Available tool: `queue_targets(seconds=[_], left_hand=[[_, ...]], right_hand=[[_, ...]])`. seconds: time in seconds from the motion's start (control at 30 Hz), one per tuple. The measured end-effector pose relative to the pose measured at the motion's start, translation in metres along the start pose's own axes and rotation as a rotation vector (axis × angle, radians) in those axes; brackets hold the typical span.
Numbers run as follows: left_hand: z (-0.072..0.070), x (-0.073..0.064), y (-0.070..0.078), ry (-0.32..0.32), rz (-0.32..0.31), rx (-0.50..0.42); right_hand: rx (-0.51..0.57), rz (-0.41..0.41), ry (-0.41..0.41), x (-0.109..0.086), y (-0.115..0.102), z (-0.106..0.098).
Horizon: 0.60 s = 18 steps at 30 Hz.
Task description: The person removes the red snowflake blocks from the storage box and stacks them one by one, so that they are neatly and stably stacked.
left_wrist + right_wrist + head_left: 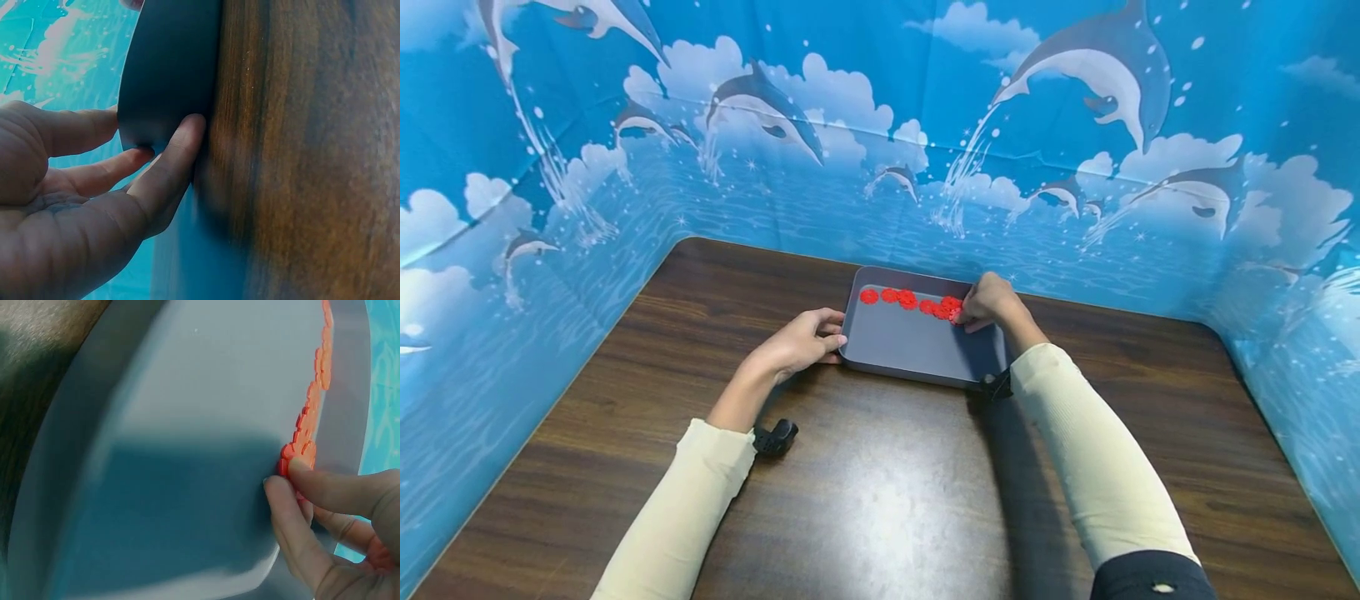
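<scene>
Red discs (907, 299), likely light, stiff, best rim-held: one's pinched by the right hand (989, 302) near the tray's (906, 342) far edge, its near-left corner gripped by the left hand (799, 342)!

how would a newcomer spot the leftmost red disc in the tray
On the dark wood-grain table stands a shallow grey tray. Along its far side runs a line of red scalloped discs; look at the left end, near the far left corner. That leftmost disc lies singly, while the others bunch in clusters.
</scene>
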<state>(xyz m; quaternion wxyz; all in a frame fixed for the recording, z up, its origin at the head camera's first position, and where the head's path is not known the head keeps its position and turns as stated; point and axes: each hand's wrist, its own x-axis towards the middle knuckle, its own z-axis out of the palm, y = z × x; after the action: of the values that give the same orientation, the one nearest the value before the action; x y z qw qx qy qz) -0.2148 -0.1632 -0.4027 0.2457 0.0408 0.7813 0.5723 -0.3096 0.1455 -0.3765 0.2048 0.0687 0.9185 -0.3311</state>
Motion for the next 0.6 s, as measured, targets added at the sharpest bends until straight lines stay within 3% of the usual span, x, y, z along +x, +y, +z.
queue_targets(seconds=[0.2, 0.6], left_hand=[[0.004, 0.0, 0.001, 0.001, 0.0, -0.013], [0.003, -0.002, 0.004, 0.01, -0.015, 0.027]], right_hand=[[0.095, -0.003, -0.038, -0.007, 0.002, -0.005], [0.165, -0.013, -0.06, -0.026, 0.005, -0.03]])
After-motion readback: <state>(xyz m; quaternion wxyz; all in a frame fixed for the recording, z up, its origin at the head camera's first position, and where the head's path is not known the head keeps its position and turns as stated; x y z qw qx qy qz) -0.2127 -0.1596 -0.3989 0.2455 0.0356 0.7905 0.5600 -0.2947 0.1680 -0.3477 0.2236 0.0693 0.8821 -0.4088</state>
